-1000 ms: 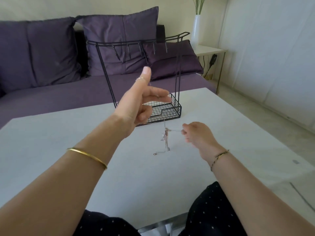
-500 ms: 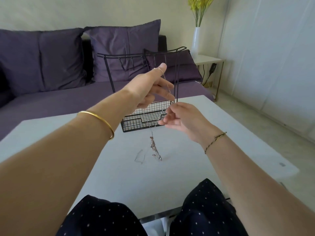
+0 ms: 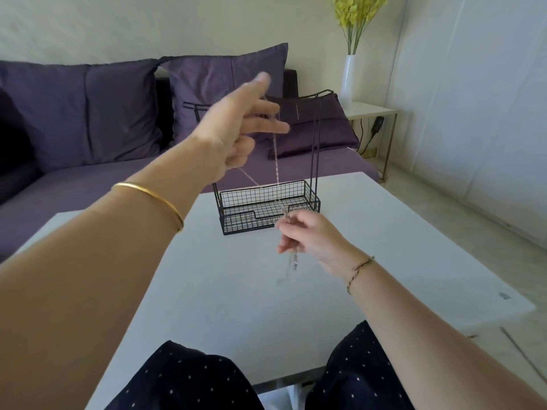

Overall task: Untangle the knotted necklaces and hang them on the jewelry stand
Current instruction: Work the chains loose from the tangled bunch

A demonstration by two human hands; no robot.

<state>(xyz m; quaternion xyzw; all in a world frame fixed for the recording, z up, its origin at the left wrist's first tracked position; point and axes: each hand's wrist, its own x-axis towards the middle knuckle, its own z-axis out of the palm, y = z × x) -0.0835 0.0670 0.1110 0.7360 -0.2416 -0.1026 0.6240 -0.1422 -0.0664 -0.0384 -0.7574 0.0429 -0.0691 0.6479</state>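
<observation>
The thin silver necklaces [image 3: 276, 161] hang as taut twisted strands from my raised left hand [image 3: 239, 131], looped over its spread thumb and fingers, in front of the top bar of the black wire jewelry stand [image 3: 315, 149]. Lower down, my right hand [image 3: 305, 235] pinches the knotted part of the chains just in front of the stand's basket base [image 3: 266, 208]. A short blurred tail of chain [image 3: 291, 264] dangles below the right hand, above the white table [image 3: 207, 291].
A purple sofa with cushions [image 3: 118, 113] runs behind the table. A white vase with yellow flowers [image 3: 349, 75] stands on a side table [image 3: 370, 110] at the back right, with a cable beneath. My knees in dark dotted fabric [image 3: 189, 377] are at the table's near edge.
My left hand has risen higher, drawing the chains up off the table. My right hand has dropped down the strands and now pinches the knot, which no longer touches the tabletop.
</observation>
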